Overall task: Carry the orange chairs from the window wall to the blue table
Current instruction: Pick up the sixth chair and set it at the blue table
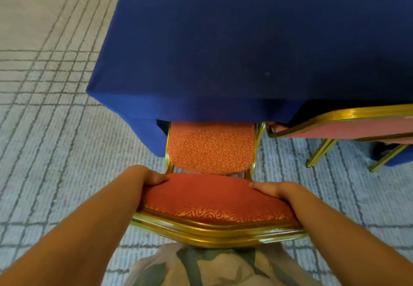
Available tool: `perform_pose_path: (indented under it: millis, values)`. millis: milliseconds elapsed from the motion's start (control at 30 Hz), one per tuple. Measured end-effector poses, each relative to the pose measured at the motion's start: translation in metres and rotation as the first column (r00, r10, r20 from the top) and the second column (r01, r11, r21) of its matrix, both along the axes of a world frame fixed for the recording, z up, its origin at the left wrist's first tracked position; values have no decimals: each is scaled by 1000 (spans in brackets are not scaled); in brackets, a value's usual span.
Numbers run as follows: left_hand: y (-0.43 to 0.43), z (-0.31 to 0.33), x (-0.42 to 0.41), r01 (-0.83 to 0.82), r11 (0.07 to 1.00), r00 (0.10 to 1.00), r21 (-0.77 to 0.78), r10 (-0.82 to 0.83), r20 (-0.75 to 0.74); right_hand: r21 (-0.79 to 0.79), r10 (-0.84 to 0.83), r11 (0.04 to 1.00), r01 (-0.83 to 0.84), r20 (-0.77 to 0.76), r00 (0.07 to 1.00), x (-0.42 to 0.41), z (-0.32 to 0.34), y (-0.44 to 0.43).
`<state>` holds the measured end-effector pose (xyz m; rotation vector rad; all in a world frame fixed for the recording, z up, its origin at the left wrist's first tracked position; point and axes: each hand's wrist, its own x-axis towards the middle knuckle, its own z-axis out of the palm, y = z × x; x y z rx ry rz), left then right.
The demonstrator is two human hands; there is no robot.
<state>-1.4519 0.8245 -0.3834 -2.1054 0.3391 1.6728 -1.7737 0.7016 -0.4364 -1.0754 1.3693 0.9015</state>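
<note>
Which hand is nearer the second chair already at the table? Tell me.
Right. The right hand grips the held chair's backrest on the side toward the second chair; the left hand grips the far side.

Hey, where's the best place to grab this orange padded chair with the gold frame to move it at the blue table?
Grip the top of the orange padded chair's backrest from behind, one hand on each upper corner, as the left hand and right hand do now. Its seat sits partly under the blue-clothed table, so only the backrest is reachable.
</note>
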Motion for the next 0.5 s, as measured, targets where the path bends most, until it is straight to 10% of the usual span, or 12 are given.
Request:
perform_pose_path:
  millis: [500]
  values:
    - [-154,-17,58,10,997,999,-76,-6,49,-29,32,999,-32,-12,999,60,-11,-160]
